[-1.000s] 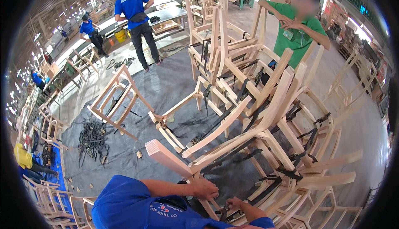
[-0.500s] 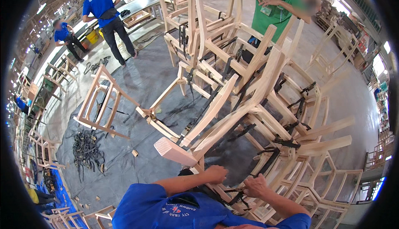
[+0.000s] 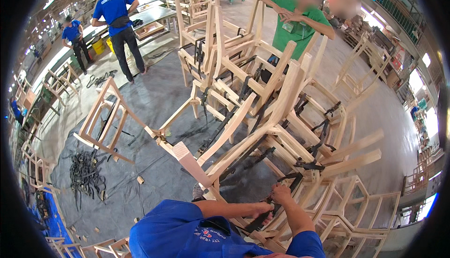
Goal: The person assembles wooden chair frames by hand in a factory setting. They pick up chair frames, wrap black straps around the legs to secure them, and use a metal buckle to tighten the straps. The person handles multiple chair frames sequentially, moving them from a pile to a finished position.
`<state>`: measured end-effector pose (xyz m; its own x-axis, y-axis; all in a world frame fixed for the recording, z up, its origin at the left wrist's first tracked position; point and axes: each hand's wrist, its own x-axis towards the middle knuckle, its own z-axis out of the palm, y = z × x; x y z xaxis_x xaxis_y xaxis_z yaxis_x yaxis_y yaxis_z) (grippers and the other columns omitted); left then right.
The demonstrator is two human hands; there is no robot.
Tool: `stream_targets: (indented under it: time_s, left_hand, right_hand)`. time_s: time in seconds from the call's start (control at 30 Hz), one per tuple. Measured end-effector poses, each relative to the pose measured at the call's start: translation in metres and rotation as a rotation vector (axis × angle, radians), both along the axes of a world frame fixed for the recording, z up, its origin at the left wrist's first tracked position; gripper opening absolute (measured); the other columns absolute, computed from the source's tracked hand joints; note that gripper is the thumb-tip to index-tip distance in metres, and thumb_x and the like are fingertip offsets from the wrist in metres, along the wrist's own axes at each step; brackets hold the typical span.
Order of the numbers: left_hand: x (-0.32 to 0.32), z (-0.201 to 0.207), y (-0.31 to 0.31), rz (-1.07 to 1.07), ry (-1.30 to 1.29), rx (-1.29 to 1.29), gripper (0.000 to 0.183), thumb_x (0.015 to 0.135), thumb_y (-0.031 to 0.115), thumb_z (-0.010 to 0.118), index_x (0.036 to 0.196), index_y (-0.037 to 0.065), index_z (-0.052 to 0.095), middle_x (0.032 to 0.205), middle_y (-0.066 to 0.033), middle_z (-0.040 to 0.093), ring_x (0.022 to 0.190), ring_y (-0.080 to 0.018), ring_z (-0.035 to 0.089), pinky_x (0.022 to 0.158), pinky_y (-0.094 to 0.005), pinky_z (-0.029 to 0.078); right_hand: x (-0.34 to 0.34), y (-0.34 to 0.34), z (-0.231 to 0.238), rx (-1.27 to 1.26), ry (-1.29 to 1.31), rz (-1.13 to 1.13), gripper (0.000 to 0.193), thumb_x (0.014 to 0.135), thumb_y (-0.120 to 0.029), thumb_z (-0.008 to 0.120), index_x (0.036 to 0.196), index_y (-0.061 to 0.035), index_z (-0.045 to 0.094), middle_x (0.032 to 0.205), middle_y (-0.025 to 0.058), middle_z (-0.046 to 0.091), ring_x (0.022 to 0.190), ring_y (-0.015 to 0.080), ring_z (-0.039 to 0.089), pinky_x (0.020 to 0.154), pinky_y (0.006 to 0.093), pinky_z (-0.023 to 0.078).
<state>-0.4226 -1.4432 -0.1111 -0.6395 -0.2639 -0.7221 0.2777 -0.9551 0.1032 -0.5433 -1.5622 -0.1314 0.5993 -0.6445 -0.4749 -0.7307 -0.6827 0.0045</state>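
My right hand point(image 3: 282, 195) is closed on a black webbing strap point(image 3: 294, 182) that runs along a pale wooden chair frame point(image 3: 275, 126) in front of me. Just below and left of it, my left hand point(image 3: 264, 211) curls round the same strap, near its lower stretch. The two hands are close together, almost touching. A buckle between them is too small to make out. More straps wrap the joints of this frame. A thick square-ended wooden leg point(image 3: 191, 164) juts out left of my hands.
Strapped chair frames point(image 3: 234, 66) are stacked ahead. A person in green point(image 3: 300, 28) leans on them; another in blue point(image 3: 119, 12) stands at a long table point(image 3: 159, 17). A heap of black straps point(image 3: 88, 176) lies on the grey floor sheet point(image 3: 136, 141), near a single frame point(image 3: 105, 117). Bare frames point(image 3: 356, 206) stand at right.
My left hand has moved right and down, and my right hand slightly up and left. Apart before, they now meet at the strap. The view has shifted a little.
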Motion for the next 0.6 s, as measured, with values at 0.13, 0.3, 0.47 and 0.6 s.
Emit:
stream_targets:
  time_s: [0.13,0.3,0.47,0.6]
  left_hand:
    - [0.026,0.010,0.045,-0.050,0.000,-0.616,0.047,0.104,0.044,0.054,0.082,0.003,0.060,0.071,-0.0043,0.057,0.064,-0.0155,0.054,0.061,-0.0316,0.046]
    - [0.139,0.079,0.116,-0.173,-0.139,-0.821,0.042,0.107,0.042,0.052,0.109,0.003,0.067,0.080,0.0013,0.062,0.080,-0.0086,0.058,0.077,-0.0248,0.046]
    - [0.160,0.105,0.166,0.061,-0.124,-0.661,0.042,0.107,0.034,0.053,0.127,-0.001,0.064,0.083,-0.0007,0.064,0.078,-0.0077,0.059,0.072,-0.0228,0.048]
    - [0.201,0.172,0.190,0.518,-0.062,-0.671,0.038,0.094,0.012,0.066,0.126,-0.008,0.062,0.075,-0.0078,0.065,0.064,-0.0147,0.063,0.054,-0.0290,0.049]
  right_hand:
    - [-0.019,-0.020,-0.007,0.302,0.090,-0.051,0.042,0.083,-0.035,0.070,0.121,-0.0188,0.064,0.120,0.0127,0.064,0.110,0.0362,0.064,0.089,0.0511,0.053]
    - [-0.023,0.004,-0.030,0.282,0.076,-0.086,0.037,0.087,-0.037,0.064,0.117,-0.0160,0.069,0.122,0.0136,0.065,0.108,0.0378,0.065,0.091,0.0494,0.053]
    - [-0.024,0.005,-0.043,0.272,0.139,-0.057,0.037,0.085,-0.039,0.065,0.114,-0.0168,0.072,0.119,0.0149,0.068,0.111,0.0363,0.066,0.092,0.0460,0.054]
    - [-0.054,-0.009,-0.032,0.104,0.085,-0.151,0.038,0.080,-0.039,0.068,0.109,-0.0161,0.074,0.111,0.0189,0.071,0.108,0.0368,0.067,0.091,0.0448,0.055]
